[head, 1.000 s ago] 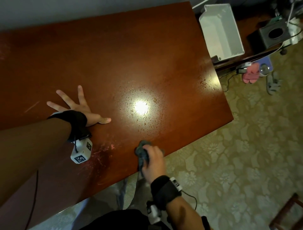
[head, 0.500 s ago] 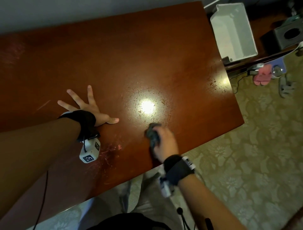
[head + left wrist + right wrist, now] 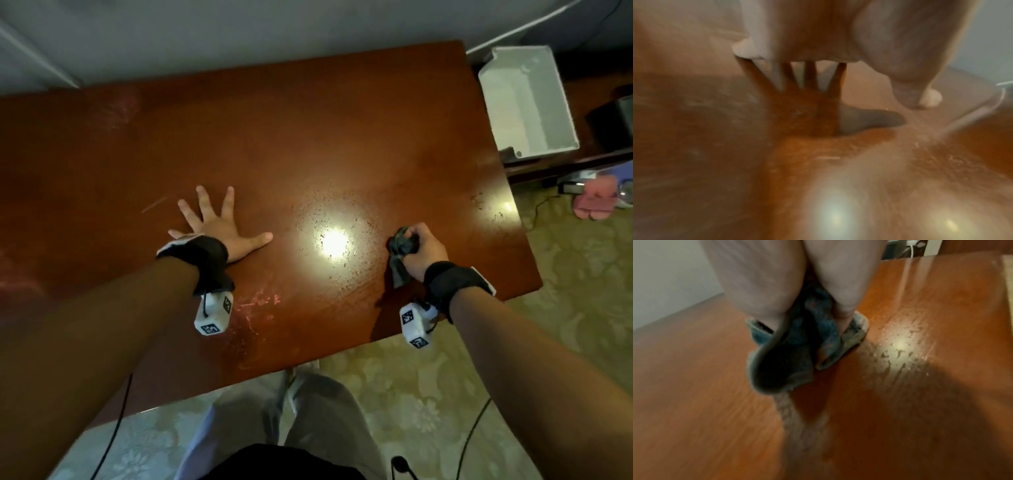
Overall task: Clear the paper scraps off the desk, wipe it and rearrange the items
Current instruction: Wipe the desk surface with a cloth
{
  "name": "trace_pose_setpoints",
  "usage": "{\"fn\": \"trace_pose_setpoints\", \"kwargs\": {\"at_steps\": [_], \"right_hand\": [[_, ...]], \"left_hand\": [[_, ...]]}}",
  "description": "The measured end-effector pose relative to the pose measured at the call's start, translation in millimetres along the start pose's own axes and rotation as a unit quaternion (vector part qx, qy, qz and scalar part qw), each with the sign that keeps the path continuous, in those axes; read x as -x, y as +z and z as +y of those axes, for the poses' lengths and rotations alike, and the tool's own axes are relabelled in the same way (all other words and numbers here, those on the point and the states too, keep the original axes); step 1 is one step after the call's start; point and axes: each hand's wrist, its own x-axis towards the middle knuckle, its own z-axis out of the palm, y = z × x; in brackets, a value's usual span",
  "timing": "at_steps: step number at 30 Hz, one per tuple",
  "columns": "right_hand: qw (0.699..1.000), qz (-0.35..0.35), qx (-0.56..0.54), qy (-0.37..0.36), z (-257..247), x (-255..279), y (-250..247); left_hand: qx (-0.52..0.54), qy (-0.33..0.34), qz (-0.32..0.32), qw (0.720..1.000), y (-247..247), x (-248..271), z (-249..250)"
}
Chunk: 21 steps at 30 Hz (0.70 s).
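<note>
Since half a second ago the right hand (image 3: pixel 424 253) has swept its dark cloth (image 3: pixel 401 244) from the near middle of the worktop (image 3: pixel 308 130) out to the lower right of the frame. Its fingers (image 3: pixel 412 236) are curled tight round the bunched rag, which presses on the wood beside the bright glare (image 3: pixel 332 241). Left of centre the left hand (image 3: pixel 219 226) lies flat, spread and holding nothing, apparently bracing. No scraps show, so wiping looks to be the step in hand, and the next stroke probably calls for carrying the cloth up over the far half, towards the white tray (image 3: pixel 527 102) at upper right.
</note>
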Motion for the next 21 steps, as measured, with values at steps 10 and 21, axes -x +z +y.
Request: {"fn": "trace_pose_setpoints", "kwargs": {"at_steps": [10,21], "right_hand": [[0.999,0.011,0.020,-0.028,0,0,2],[0.992,0.083,0.054,-0.073,3,20,24]], "left_hand": [[0.023,-0.111,0.055,0.992,64,109,-164],[0.013,-0.143,-0.015,0.990,102,122,-190]]}}
